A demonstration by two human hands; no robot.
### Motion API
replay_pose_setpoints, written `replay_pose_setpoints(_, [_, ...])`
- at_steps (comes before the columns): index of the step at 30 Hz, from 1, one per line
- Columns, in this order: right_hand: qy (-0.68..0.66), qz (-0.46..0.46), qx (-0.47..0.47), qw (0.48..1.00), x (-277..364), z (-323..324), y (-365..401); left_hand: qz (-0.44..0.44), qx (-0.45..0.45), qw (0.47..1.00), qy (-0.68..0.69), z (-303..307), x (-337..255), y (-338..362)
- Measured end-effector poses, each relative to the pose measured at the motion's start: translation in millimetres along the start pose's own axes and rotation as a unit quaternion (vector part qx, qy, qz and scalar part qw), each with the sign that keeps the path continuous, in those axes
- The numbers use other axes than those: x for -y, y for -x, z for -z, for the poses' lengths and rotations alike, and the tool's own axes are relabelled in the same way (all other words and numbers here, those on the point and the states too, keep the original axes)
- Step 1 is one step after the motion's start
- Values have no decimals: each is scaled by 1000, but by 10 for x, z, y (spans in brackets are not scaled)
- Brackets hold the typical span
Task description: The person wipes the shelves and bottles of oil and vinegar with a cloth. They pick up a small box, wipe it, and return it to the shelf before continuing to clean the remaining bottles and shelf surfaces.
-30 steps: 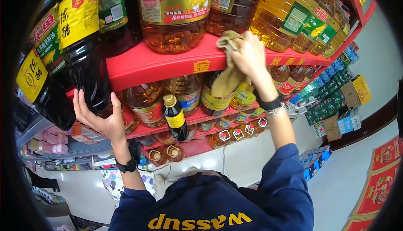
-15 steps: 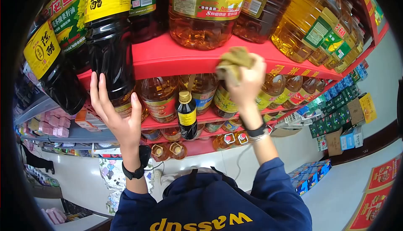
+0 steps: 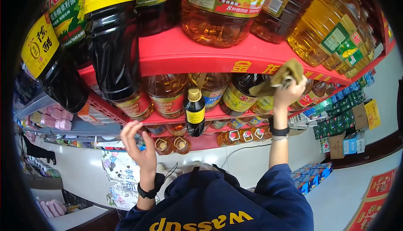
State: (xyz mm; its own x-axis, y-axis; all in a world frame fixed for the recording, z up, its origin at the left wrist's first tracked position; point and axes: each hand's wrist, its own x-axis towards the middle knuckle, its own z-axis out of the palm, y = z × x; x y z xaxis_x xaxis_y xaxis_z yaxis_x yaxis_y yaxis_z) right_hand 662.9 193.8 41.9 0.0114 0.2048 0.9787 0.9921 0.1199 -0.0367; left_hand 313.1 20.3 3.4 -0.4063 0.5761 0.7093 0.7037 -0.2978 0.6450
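Observation:
My right hand (image 3: 290, 92) is closed on a brownish-green cloth (image 3: 282, 79), held against the front edge of the red shelf (image 3: 184, 62), over its yellow lettering. Below my left hand's level is no contact that I can see: that hand (image 3: 140, 145) hangs in front of the lower shelves with its fingers apart and holds nothing. Above it stands a large dark vinegar bottle (image 3: 114, 54) with a yellow label. A small dark bottle with a gold cap (image 3: 195, 115) hangs or stands at the front of the middle shelf.
Large cooking oil bottles (image 3: 222, 25) line the top shelf, with pale oil jugs (image 3: 331, 29) at its right. More oil bottles (image 3: 166, 99) fill the shelf below. Stacked cartons (image 3: 340, 122) and a blue box stack (image 3: 311, 176) stand on the floor at right.
My right hand has moved right along the shelf edge with the cloth. My left hand has come down and away from the large vinegar bottle.

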Motion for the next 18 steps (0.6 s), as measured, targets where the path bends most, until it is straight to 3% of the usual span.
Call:
replay_pose_setpoints(3, [11,-6,-10,1000,-102,22,-72,17,69,997,-20,71,83,174])
replay_pose_setpoints(8, [-144,-122,-56,980,274,-75,-3,70,114,991,4,98,129,358])
replay_pose_setpoints(11, [-292,-23,-86,952,984,-45,-31,84,151,985,13,41,123,354])
replay_pose_setpoints(12, [-262,7,-26,965,1149,-50,74,69,157,985,12,11,111,336])
replay_pose_setpoints(13, [-318,34,33,947,1343,-9,64,54,162,985,10,-22,89,316])
replay_pose_setpoints(14, [-326,115,21,938,1482,-42,87,50,168,984,15,-55,40,285])
replay_pose_setpoints(15, [-252,141,14,957,1589,-74,104,66,182,981,30,-91,-31,241])
replay_pose_setpoints(18, [-205,159,-41,965,1479,-309,138,68,201,976,47,-212,-170,154])
